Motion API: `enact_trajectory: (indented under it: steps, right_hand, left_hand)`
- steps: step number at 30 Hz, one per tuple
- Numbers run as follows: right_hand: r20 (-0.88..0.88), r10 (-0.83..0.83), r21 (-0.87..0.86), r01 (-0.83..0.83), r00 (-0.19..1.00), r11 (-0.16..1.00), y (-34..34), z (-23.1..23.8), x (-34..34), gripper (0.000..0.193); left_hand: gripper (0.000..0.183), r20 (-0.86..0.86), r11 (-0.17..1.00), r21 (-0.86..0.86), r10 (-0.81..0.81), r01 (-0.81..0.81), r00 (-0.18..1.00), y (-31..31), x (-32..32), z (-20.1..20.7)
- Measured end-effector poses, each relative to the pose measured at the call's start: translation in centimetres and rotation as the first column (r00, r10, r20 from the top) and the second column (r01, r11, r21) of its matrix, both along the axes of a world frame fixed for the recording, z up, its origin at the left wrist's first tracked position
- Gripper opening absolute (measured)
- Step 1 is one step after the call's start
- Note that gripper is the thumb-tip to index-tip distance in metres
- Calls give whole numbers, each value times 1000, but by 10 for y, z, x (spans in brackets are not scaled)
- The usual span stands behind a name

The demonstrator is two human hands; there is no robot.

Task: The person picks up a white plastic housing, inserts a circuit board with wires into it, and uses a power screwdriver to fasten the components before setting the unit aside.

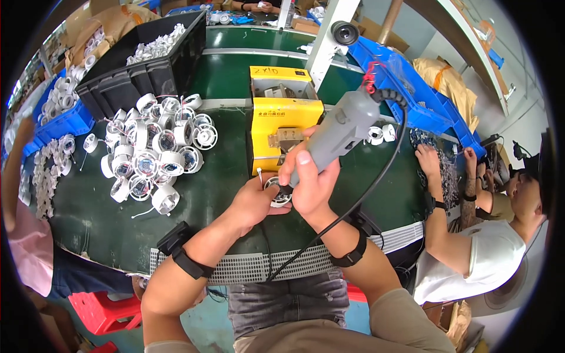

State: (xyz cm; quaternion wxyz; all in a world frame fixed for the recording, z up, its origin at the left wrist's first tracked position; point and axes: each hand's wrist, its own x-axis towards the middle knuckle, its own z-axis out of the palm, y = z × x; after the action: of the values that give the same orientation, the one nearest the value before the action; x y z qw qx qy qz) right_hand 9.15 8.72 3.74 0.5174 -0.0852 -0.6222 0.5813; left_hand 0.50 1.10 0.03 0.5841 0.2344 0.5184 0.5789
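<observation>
My left hand (254,201) is closed around a small round white plastic housing (280,199), holding it just above the green bench. My right hand (314,187) grips a grey electric screwdriver (346,126), tilted so that its lower end points into the housing. Fingers cover the driver's tip, so whether it touches a screw is hidden. A black cable runs from the driver's upper end, where a red cord is also tied. Just beyond my hands stands a yellow screw feeder (285,112). A heap of similar white housings with circuit boards (154,147) lies to the left.
At back left are a black crate (109,88) of white parts and a blue bin (73,120). Two loose housings (381,135) lie right of the feeder. Blue trays (412,100) stand at far right, near people working. Another person is at the left edge.
</observation>
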Motion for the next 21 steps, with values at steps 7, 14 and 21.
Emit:
enact_trajectory:
  steps: [7, 14, 21]
  right_hand:
    - [25, 194, -18, -194, 981, 981, -7, -12, 5, 47]
    - [45, -210, 101, 205, 977, 974, 75, -3, 48, 42]
    - [385, -923, 636, 719, 19, 280, 279, -59, 145, 80]
  left_hand:
    - [28, -125, 993, 6, -115, 117, 985, -11, -16, -6]
    - [44, -962, 881, 268, 264, -391, -65, -64, -94, 42]
    - [44, -904, 708, 428, 337, -561, -264, -64, -94, 51]
